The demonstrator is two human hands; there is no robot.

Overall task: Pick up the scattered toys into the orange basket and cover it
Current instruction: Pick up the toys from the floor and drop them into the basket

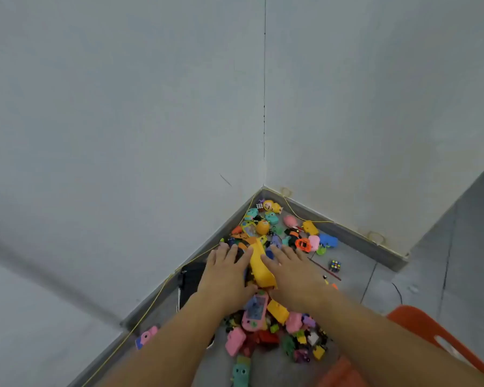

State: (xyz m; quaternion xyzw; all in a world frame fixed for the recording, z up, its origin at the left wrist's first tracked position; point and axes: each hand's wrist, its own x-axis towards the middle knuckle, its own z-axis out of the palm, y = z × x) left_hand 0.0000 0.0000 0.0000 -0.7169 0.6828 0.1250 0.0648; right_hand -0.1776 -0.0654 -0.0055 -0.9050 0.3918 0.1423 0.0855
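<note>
Many small colourful toys (266, 227) lie heaped on the grey floor in the corner of two white walls. My left hand (225, 272) and my right hand (294, 270) lie palm down on the heap with fingers spread and straight, one on each side of a long yellow toy (259, 268). A pink toy phone (254, 311) lies just below my hands. More toys (296, 336) lie between my forearms. The orange basket (419, 325) shows only as a rim at the lower right. No cover is in view.
A small puzzle cube (335, 265) lies apart on the floor to the right. A black object (190, 277) sits by the left wall. A yellow cord (151, 303) runs along the skirting. A pink toy (147, 336) and a green toy (241, 372) lie apart.
</note>
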